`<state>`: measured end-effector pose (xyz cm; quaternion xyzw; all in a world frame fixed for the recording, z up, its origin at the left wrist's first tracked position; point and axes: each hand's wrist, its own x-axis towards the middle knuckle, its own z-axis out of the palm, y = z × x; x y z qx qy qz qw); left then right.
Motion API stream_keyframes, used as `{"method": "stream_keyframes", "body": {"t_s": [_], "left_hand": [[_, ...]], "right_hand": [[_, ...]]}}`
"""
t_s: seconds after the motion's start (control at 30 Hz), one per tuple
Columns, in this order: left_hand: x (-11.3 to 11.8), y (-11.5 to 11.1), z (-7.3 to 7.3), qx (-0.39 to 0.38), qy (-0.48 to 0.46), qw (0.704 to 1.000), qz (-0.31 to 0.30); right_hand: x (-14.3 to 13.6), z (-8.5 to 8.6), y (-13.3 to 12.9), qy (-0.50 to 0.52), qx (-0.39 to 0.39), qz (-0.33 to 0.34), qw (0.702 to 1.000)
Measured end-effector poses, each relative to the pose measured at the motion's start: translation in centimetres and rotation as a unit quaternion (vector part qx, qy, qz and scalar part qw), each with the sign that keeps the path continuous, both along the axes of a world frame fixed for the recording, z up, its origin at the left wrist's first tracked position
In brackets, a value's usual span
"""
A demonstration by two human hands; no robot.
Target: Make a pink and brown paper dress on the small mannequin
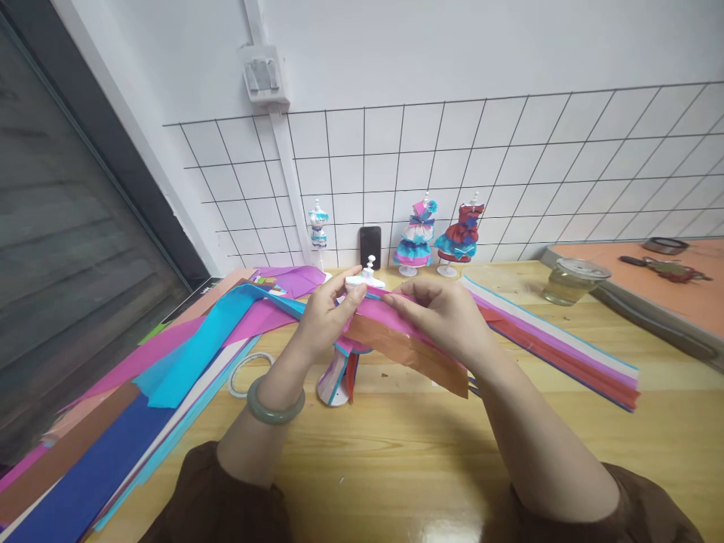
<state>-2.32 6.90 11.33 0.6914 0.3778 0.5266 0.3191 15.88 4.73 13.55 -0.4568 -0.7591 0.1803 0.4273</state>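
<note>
A small white dress form (365, 281) stands upright before me, its neck knob showing above my fingers. Around its upper body lie pink crepe paper (373, 311) and a brown paper strip (415, 353) that slants down to the right. My left hand (331, 309) is closed at the form's left side, thumb pressing the pink paper against it. On the right side, my right hand (444, 313) pinches the pink paper's upper edge between thumb and fingers. Striped paper hangs over the stand below. A blue paper strip (197, 351) runs from the form out to the left.
Coloured paper strips (107, 445) cover the table's left side, beside a tape roll (249, 375). More folded strips (566, 351) lie right. Dressed mini forms (415, 241) and a phone (370, 247) stand by the wall. A lidded cup (575, 281) and scissors (667, 268) are at right.
</note>
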Motion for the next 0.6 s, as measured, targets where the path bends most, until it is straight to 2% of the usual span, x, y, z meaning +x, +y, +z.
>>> {"method": "stream_keyframes", "body": {"t_s": [0.27, 0.6], "left_hand": [[-0.43, 0.15, 0.12, -0.030, -0.026, 0.998, -0.049], [-0.46, 0.31, 0.05, -0.043, -0.038, 0.996, -0.061]], "right_hand": [[0.29, 0.09, 0.46, 0.019, -0.062, 0.043, 0.997], [0.28, 0.22, 0.68, 0.079, -0.120, 0.074, 0.987]]}}
